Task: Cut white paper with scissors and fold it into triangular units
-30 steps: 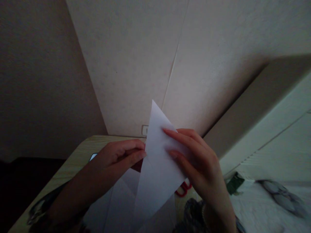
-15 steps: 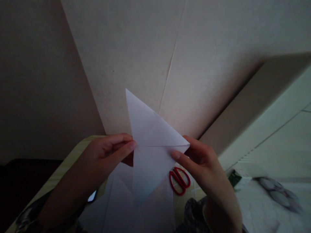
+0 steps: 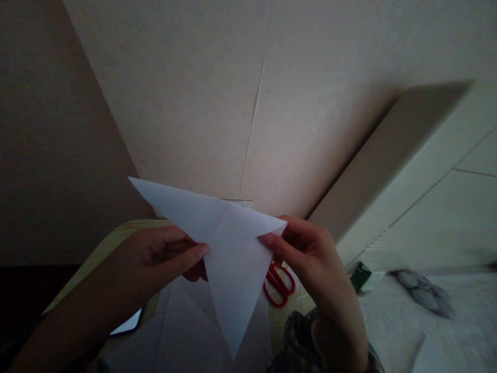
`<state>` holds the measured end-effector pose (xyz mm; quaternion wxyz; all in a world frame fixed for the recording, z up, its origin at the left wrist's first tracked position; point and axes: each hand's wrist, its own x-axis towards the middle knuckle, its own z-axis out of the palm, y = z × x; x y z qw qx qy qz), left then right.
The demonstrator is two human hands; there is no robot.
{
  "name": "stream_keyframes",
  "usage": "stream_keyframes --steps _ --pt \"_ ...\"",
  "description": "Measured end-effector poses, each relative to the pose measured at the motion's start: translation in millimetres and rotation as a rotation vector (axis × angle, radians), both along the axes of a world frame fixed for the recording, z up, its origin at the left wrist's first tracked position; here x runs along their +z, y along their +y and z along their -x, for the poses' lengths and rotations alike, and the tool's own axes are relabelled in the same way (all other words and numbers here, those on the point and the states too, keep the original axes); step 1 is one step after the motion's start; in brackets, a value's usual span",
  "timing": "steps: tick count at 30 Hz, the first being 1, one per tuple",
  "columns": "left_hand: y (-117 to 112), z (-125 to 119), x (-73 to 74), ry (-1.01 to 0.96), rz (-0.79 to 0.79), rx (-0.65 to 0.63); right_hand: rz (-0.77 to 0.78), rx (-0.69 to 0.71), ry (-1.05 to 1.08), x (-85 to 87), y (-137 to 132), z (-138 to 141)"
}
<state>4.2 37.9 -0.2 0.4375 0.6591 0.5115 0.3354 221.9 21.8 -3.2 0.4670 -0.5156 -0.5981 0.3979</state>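
Observation:
I hold a white folded paper triangle (image 3: 229,243) up in front of me, above a wooden table (image 3: 112,241). Its long point reaches up to the left and another point hangs down. My left hand (image 3: 163,254) pinches the paper's left edge with thumb and fingers closed. My right hand (image 3: 306,254) pinches the right corner between thumb and forefinger. A crease runs across the sheet. More white paper (image 3: 182,331) lies flat on the table below it.
Red-handled scissors (image 3: 277,285) lie on the table just under my right hand. A phone with a lit screen (image 3: 126,324) rests near the table's left edge. A pale wall rises behind. At right lie a small green object (image 3: 359,277) and bedding with a grey leaf pattern (image 3: 421,295).
The paper has turned anticlockwise in my hands: its upper point swung from upright to the left. My right fingers slid from the sheet's face to its right corner.

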Motion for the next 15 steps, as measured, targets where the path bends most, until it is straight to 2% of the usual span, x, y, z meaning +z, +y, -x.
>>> stream_keyframes --steps 3,8,15 --pt "0.6 -0.5 1.3 -0.054 0.049 -0.046 -0.007 0.005 0.005 -0.4 -0.4 -0.8" --pt "0.3 0.2 0.7 -0.051 0.096 -0.052 -0.036 0.033 0.053 -1.8 -1.3 -2.7" --pt "-3.7 -0.7 1.0 -0.076 0.075 -0.042 -0.124 0.007 0.065 1.5 -1.7 1.6"
